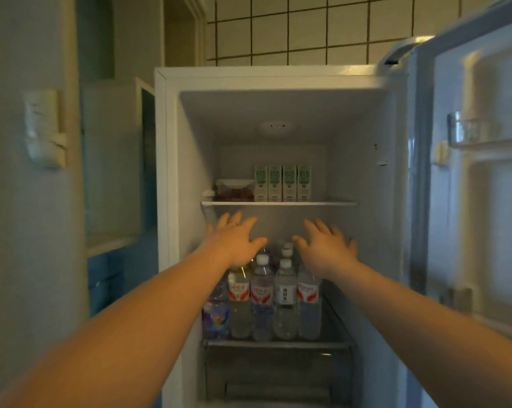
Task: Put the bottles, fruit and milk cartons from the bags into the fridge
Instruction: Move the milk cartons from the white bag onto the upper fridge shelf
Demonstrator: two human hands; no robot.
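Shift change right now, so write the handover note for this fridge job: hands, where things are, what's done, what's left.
Left hand and right hand: both open, no grip on anything, reaching into the fridge above the bottles.
Four milk cartons stand in a row on the upper shelf, with a clear box to their left.
Done: cartons and bottles are shelved.
Left: the bags are out of view, so check them; the box contents are unclear; the door is open.

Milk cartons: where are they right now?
Head view: four milk cartons stand in a row on the top fridge shelf, just right of a clear lidded container.
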